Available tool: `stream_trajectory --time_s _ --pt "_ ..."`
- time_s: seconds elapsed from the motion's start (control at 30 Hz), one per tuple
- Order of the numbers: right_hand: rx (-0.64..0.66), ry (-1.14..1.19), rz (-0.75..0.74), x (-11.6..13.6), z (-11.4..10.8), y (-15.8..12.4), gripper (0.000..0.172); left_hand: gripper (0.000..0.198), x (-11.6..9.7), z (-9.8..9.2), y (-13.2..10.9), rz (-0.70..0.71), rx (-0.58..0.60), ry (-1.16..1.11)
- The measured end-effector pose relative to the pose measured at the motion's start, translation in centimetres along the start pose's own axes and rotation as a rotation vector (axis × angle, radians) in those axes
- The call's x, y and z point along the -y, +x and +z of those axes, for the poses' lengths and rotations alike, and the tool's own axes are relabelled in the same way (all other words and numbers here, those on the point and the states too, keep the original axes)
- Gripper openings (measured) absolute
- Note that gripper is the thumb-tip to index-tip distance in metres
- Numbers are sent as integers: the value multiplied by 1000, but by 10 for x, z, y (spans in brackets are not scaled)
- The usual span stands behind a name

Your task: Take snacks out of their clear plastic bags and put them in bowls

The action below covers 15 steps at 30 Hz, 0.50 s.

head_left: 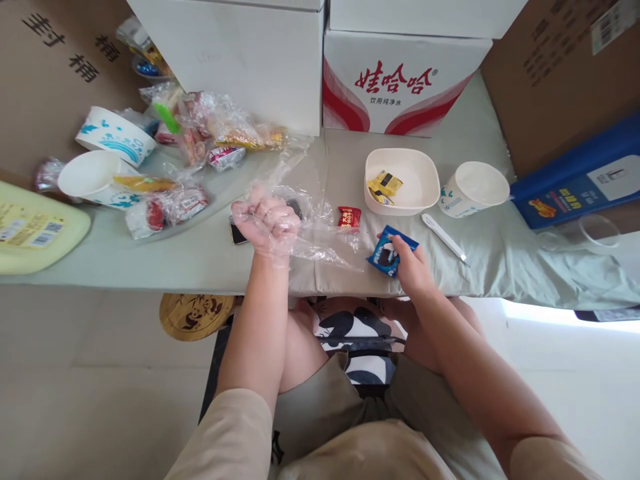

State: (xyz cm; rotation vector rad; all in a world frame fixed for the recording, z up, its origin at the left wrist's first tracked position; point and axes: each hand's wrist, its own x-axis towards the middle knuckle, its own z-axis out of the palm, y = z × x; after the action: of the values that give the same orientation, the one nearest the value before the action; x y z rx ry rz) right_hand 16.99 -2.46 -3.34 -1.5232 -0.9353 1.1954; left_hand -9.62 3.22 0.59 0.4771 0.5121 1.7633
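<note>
My left hand (270, 223) is closed in a fist over the table, with a clear plastic bag (325, 243) bunched in and around it. The bag's loose film spreads out to the right. Partly hidden behind this hand, a dark phone-like object (237, 232) lies on the cloth. My right hand (413, 267) grips a blue snack packet (385, 252) near the table's front edge, thumb on top. Between the hands and a little further back is a small red packet (349, 218). Beyond my right hand stands a white bowl (423, 193) with yellow packets (384, 187) inside.
A white box cutter (445, 239) and a paper cup (475, 187) are at the right. Bagged snacks (200, 127) and tipped paper tubs (116, 137) crowd the left. Cartons (400, 80) wall the back. A yellow bottle (37, 230) lies at far left, a blue box (580, 180) at far right.
</note>
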Motion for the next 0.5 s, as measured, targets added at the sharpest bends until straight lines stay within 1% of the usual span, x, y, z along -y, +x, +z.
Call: stream_trajectory --time_s 0.03,0.1,0.17,0.2,0.27,0.33,0.37,0.43,0.5 --pt "25 -61 -51 3 5 3 52 49 -2 1 -1 -34 -8 19" --pt "85 -206 -227 10 17 12 62 50 -5 4 -3 -102 -48 55" --pt "146 -416 -411 15 32 23 64 50 -7 8 -5 -162 -85 81" --pt "157 -543 -463 16 40 28 63 50 -8 10 -6 -187 -92 84" --pt "146 -782 -480 15 55 35 56 50 -8 13 -6 -221 -87 79" --pt "125 -912 -448 12 67 37 51 49 -7 14 -5 -238 -73 81" --pt "124 -916 -446 10 69 36 49 49 -7 14 -4 -244 -67 92" --pt "148 -820 -497 7 68 33 48 49 -6 12 -4 -246 -61 120" --pt "155 -671 -587 9 57 29 49 48 -5 10 -3 -245 -63 137"
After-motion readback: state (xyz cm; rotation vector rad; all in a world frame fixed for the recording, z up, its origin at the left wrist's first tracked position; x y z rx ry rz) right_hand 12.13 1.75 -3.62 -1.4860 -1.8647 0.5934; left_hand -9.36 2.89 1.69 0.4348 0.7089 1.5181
